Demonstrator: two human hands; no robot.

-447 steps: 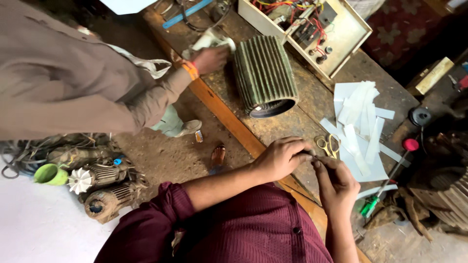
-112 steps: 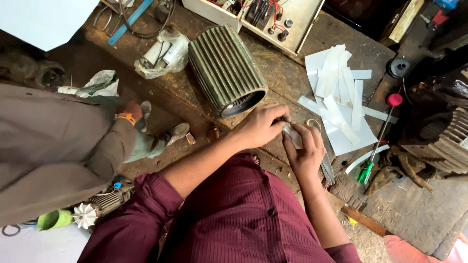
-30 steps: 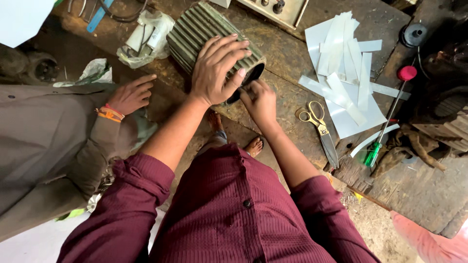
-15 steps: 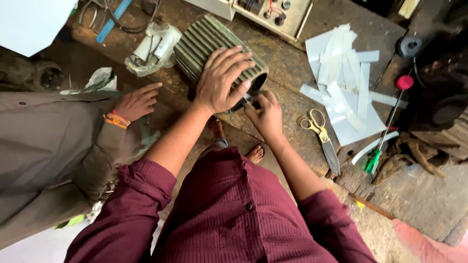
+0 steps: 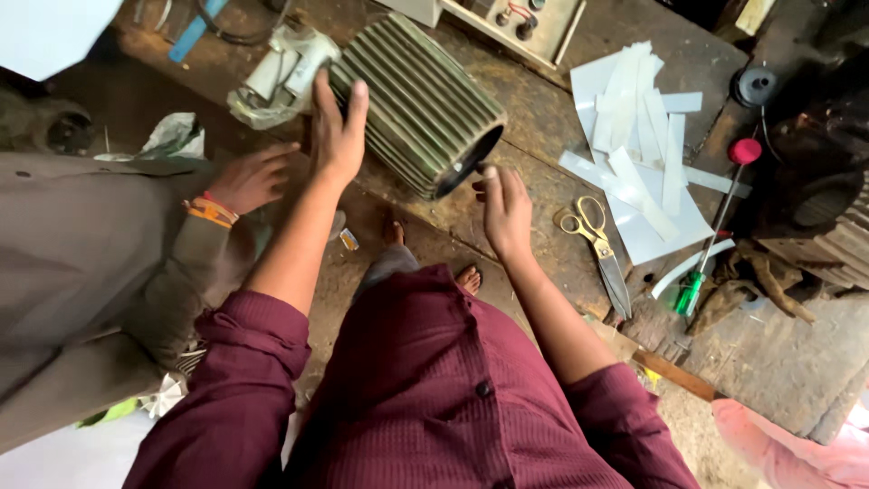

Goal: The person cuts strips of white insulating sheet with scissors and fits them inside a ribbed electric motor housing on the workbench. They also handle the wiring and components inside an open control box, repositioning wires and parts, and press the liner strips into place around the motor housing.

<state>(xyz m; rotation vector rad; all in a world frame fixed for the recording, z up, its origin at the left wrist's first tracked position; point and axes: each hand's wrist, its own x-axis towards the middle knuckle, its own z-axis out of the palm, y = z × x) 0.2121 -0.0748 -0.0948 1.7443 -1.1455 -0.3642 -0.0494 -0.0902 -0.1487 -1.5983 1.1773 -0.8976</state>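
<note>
A ribbed grey motor housing (image 5: 418, 100) lies on its side on the worn wooden bench (image 5: 543, 118), its open end facing me. My left hand (image 5: 337, 131) rests flat against the housing's left side, fingers up and apart. My right hand (image 5: 503, 206) hovers just in front of the open end, thumb and fingertips pinched together near the rim; whether it holds anything is too small to tell. Brass-handled scissors (image 5: 597, 244) lie to the right of that hand.
White paper strips and sheets (image 5: 643, 136) lie on the bench's right part. A screwdriver with green handle and red knob (image 5: 715, 226) lies beside them. Another person's hand (image 5: 249, 177) with an orange wristband reaches in at left. A control box (image 5: 507, 23) stands behind.
My left hand has slid off the top of the housing to its left side. My right hand has dropped slightly below the open end. The view has shifted a little.
</note>
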